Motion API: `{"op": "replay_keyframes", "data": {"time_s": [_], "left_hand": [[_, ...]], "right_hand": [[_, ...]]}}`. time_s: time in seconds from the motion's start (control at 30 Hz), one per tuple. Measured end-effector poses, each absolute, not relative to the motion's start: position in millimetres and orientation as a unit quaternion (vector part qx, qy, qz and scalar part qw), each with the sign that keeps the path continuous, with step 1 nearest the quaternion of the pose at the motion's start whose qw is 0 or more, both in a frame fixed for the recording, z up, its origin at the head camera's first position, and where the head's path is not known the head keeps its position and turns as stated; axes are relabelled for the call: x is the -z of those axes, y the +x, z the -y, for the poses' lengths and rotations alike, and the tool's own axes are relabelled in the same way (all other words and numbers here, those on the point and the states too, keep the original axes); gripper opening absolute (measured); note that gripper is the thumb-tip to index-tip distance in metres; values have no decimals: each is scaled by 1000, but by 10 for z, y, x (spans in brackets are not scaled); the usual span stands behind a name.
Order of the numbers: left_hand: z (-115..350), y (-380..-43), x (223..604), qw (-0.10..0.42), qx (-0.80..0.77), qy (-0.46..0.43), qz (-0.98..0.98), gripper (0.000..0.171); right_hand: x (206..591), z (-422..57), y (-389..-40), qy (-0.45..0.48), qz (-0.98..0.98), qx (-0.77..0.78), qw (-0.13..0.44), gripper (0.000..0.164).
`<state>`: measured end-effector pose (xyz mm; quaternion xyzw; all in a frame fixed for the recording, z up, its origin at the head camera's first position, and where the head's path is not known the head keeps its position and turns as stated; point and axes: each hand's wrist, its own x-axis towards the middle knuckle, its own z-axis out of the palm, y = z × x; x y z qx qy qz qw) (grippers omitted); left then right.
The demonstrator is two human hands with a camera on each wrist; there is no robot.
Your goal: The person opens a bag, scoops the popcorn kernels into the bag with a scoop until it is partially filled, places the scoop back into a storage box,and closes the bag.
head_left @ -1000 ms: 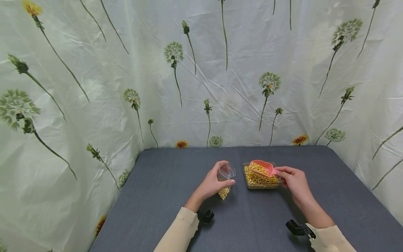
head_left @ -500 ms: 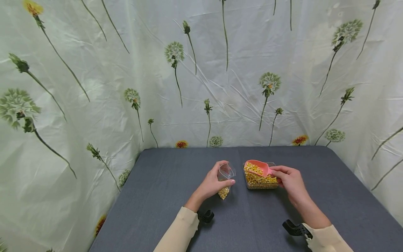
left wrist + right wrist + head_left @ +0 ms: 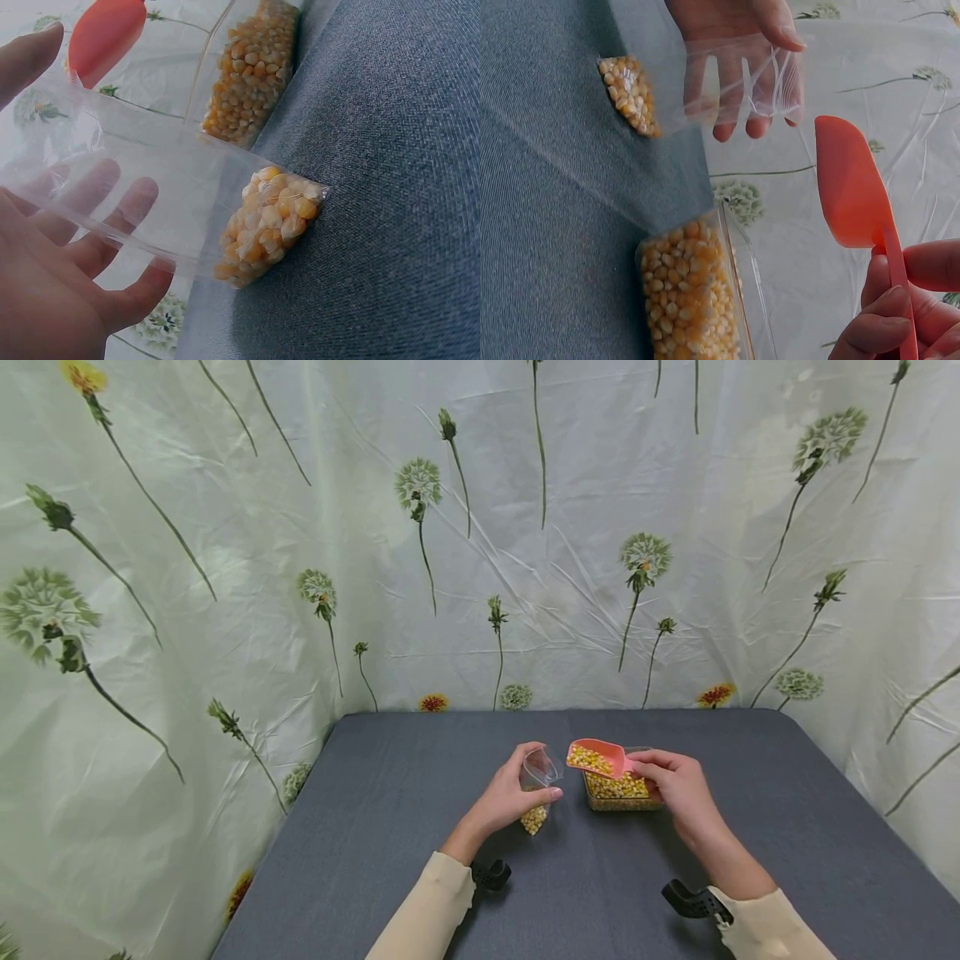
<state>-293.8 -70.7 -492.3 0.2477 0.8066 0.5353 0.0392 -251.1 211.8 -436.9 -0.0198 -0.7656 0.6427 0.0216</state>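
My left hand (image 3: 504, 793) holds a clear plastic bag (image 3: 172, 172) upright, thumb and fingers spread around its gaping mouth. Corn kernels (image 3: 270, 221) fill the bag's bottom corner, down at the table. By its handle, my right hand (image 3: 681, 789) pinches a pink scoop (image 3: 618, 763). Kernels heap in the scoop, which is raised over the left end of a clear container (image 3: 624, 806) of corn, its lip close to the bag's opening. In the right wrist view only the underside of the scoop (image 3: 849, 187) shows, so its load is hidden there.
A dark grey cloth covers the table (image 3: 375, 827). Behind it hangs a pale curtain (image 3: 480, 568) printed with dandelions. Black wrist straps (image 3: 491, 875) sit at both cuffs, below the hands.
My right hand has carried the corn-filled scoop left, from over the middle of the container toward the bag. My left hand and the bag have stayed in place.
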Motion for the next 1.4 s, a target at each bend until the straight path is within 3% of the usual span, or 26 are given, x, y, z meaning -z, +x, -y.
{"op": "replay_keyframes", "data": {"time_s": [0.57,1.4], "left_hand": [[689,-2930,4920,42,-534,230,-812,77],[668,-2913,4913,51,-542,224,-809,68]], "right_hand": [[4309,-1908,-2515,6,774,-633,4,27],[4352,-1770,-2575,15,797,-604,4,21]]}}
